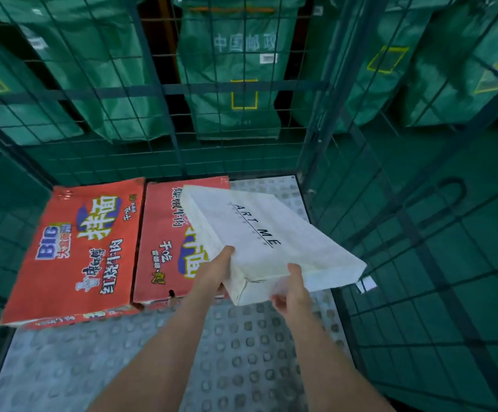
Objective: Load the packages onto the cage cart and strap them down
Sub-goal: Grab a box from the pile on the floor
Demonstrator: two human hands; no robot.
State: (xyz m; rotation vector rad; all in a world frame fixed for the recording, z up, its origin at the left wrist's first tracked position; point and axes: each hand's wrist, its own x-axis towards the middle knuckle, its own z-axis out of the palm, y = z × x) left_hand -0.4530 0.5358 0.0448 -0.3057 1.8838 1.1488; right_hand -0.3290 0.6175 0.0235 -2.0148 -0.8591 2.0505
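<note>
Head camera looks down (from close) into the cage cart (72, 370).

Two red cartons (75, 251), one white box (271, 242) (three total)

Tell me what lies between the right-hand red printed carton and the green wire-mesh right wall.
Head view: only bare studded metal floor, with the white flat box held above it.

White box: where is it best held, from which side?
Take the white box by its near short end, from the person's side, one grip per corner, as the left hand and right hand do. It is flat and broad, so two spaced grips steady it.
</note>
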